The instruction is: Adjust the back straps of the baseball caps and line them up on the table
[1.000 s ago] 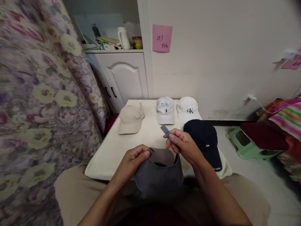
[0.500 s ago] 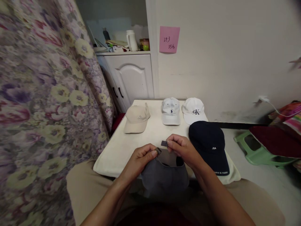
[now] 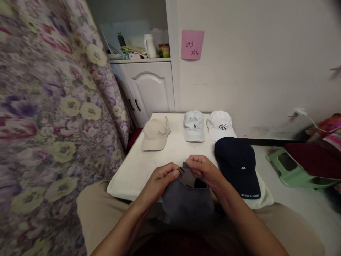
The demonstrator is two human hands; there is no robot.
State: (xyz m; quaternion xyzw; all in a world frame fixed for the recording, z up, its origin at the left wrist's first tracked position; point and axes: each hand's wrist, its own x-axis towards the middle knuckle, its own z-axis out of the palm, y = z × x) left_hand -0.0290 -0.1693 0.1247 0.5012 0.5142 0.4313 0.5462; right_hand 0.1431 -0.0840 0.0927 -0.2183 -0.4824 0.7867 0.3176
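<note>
Over my lap, between both hands, hangs a dark grey cap (image 3: 188, 201) with its back opening towards the top. My left hand (image 3: 166, 176) is closed on the buckle (image 3: 181, 171) at one side of the opening. Thumb and fingers of my right hand (image 3: 201, 167) pinch the adjusting strap (image 3: 185, 165) from the other side. The strap's free end lies close to the buckle; I cannot tell whether it touches it. Beyond my right hand lies a navy cap (image 3: 236, 161) with its brim towards me.
On the cream-covered table (image 3: 128, 174) sit a beige cap (image 3: 156, 135), a pale blue-grey cap (image 3: 194, 126) and a white cap (image 3: 220, 124). A floral curtain (image 3: 58, 124) hangs at left. To the right stands a green stool (image 3: 286, 167) with a dark red top.
My right hand has moved slightly left and down, bringing the strap's end closer to the buckle. My left hand keeps its hold. The caps on the table have not moved.
</note>
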